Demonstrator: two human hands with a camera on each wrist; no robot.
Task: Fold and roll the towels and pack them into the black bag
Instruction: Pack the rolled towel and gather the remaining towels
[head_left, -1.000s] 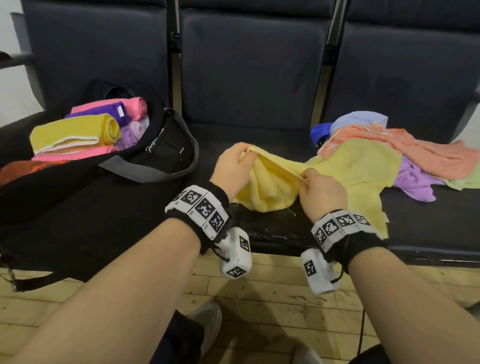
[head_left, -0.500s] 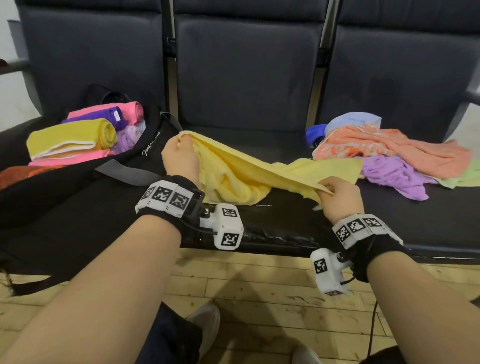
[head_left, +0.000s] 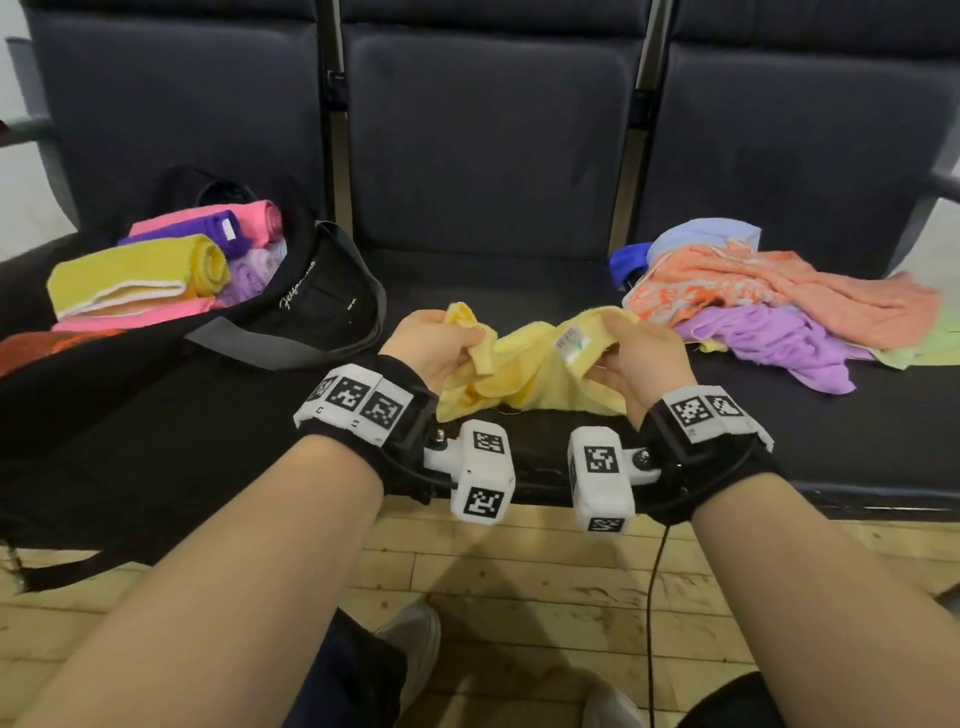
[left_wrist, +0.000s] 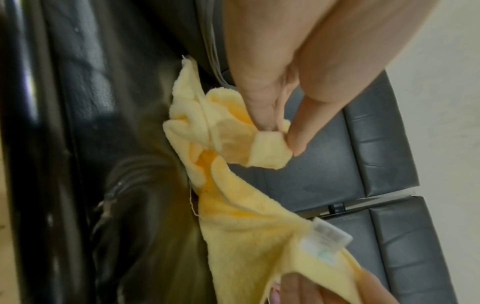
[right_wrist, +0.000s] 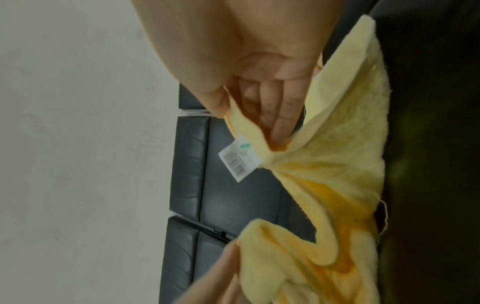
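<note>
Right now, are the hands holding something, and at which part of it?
Both hold the pale yellow towel. The left hand pinches a corner; the right hand grips the edge beside the white label.

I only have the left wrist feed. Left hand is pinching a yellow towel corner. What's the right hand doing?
Observer: The right hand grips the other end of the pale yellow towel, thumb on top and fingers tucked into a fold beside the white label.
Operator: Is the towel folded yet?
Observer: No. In the head view it sags bunched between the right hand and the left hand, above the seat's front edge.
Operator: Anything in the bag?
Observer: Yes. The black bag on the left seat holds rolled towels: yellow, pink and purple.
Operator: More to do?
Observer: A loose pile of towels lies on the right seat.
</note>
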